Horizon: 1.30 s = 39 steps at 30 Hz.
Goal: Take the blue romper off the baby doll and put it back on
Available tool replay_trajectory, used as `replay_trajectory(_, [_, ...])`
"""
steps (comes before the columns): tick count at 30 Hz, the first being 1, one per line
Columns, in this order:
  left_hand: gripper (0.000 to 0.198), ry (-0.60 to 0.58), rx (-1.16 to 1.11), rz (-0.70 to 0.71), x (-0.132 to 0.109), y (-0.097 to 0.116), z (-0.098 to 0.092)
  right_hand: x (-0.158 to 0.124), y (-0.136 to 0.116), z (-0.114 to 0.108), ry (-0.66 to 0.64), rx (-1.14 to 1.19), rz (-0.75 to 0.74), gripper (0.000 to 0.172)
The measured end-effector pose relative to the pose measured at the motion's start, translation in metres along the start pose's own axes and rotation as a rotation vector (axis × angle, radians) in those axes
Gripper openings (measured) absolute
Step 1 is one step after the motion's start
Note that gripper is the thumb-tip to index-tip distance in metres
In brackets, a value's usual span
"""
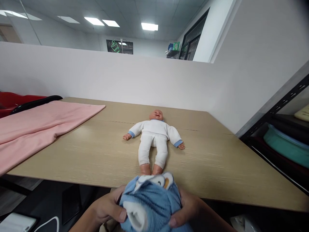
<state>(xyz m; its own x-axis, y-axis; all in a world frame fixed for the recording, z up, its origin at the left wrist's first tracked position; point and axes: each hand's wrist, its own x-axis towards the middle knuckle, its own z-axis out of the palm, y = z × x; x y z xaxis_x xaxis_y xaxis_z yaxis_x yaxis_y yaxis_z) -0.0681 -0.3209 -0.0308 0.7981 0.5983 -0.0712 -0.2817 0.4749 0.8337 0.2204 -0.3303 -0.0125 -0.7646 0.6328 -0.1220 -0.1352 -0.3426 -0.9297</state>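
A bunched blue fleece garment (154, 201) with white trim and a cartoon face on it is held at the table's front edge. My left hand (108, 206) grips its left side, thumb beside a white-lined opening. Its right side is in my right hand (187, 207), with the thumb pressed on the cloth. Just beyond, a baby doll (154, 135) lies on its back on the wooden table, head away from me and arms spread. The doll wears a white top and white trousers with blue cuffs and collar. The garment partly hides the doll's feet.
Pink cloth (48, 129) lies across the table's left side, near a red and black object (26, 101). A black shelf rack (270, 112) with folded textiles stands at the right. White wall (108, 77) backs the table (205, 167). Below left are a white device (18, 222) and cable.
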Motion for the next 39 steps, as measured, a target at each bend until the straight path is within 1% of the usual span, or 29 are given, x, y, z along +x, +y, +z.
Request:
replay_trajectory(2, [0.099,-0.040,0.038,-0.013,0.001,0.004,0.004,-0.004,-0.001,0.003,0.029,0.119,0.032,0.098])
replay_trajectory(4, [0.105,-0.089,0.093,-0.012,0.003,0.005,0.005,-0.003,-0.001,0.007,0.016,0.128,0.082,0.098])
replay_trajectory(5, [0.107,-0.092,0.121,-0.007,0.004,0.005,0.006,-0.001,-0.001,0.008,-0.009,0.110,0.107,0.099])
replay_trajectory(7, [0.103,-0.045,0.197,-0.027,0.005,0.003,0.005,0.006,0.000,0.010,-0.071,0.070,0.134,0.103])
replay_trajectory(9, [0.091,0.047,0.265,-0.074,0.005,0.002,0.005,0.013,0.001,0.010,-0.102,0.023,0.120,0.105])
replay_trajectory(10, [0.086,0.093,0.277,-0.092,0.005,0.002,0.005,0.016,0.001,0.010,-0.084,-0.003,0.104,0.103])
replay_trajectory(12, [0.082,0.144,0.266,-0.084,0.005,0.001,0.005,0.018,0.002,0.008,0.010,-0.043,0.054,0.090])
replay_trajectory(14, [0.080,0.134,0.215,-0.055,0.006,0.001,0.007,0.016,0.004,0.005,0.086,-0.047,0.005,0.078])
replay_trajectory(16, [0.076,0.105,0.160,-0.043,0.007,0.000,0.008,0.013,0.007,0.003,0.106,-0.006,-0.024,0.073])
replay_trajectory(19, [0.075,0.091,0.122,-0.034,0.007,-0.001,0.010,0.008,0.010,0.002,0.117,0.012,-0.033,0.073])
replay_trajectory(22, [0.077,0.118,0.164,-0.015,0.007,-0.002,0.014,0.005,0.005,0.005,0.117,-0.115,-0.040,0.068])
replay_trajectory(24, [0.078,0.186,0.243,-0.004,0.007,-0.004,0.018,0.004,-0.002,0.009,0.096,-0.216,-0.041,0.066])
replay_trajectory(25, [0.078,0.248,0.297,-0.001,0.007,-0.005,0.021,0.004,-0.006,0.012,0.075,-0.245,-0.038,0.069])
replay_trajectory(27, [0.072,0.408,0.406,0.008,0.008,-0.006,0.027,0.006,-0.012,0.019,0.040,-0.249,-0.021,0.083])
replay_trajectory(28, [0.065,0.486,0.451,0.013,0.008,-0.006,0.030,0.007,-0.014,0.023,0.052,-0.259,-0.008,0.090])
replay_trajectory(29, [0.056,0.548,0.489,0.017,0.009,-0.005,0.033,0.009,-0.016,0.026,0.099,-0.292,0.005,0.092])
replay_trajectory(30, [0.047,0.581,0.521,0.018,0.009,-0.004,0.036,0.012,-0.017,0.028,0.183,-0.352,0.010,0.086])
replay_trajectory(31, [0.042,0.592,0.548,0.024,0.010,-0.002,0.037,0.014,-0.019,0.030,0.286,-0.436,-0.002,0.075])
replay_trajectory(33, [0.042,0.586,0.606,0.043,0.012,0.002,0.038,0.021,-0.023,0.031,0.464,-0.637,-0.082,0.046])
replay_trajectory(34, [0.043,0.595,0.646,0.056,0.014,0.005,0.038,0.024,-0.026,0.031,0.512,-0.737,-0.130,0.034])
replay_trajectory(35, [0.042,0.615,0.698,0.067,0.015,0.007,0.036,0.028,-0.030,0.030,0.537,-0.833,-0.168,0.027])
replay_trajectory(37, [0.033,0.686,0.826,0.080,0.019,0.011,0.031,0.033,-0.037,0.029,0.559,-1.000,-0.163,0.022])
replay_trajectory(38, [0.027,0.721,0.892,0.082,0.022,0.012,0.029,0.036,-0.039,0.029,0.568,-1.069,-0.127,0.023])
replay_trajectory(39, [0.021,0.750,0.953,0.079,0.024,0.012,0.026,0.038,-0.041,0.028,0.574,-1.127,-0.081,0.028])
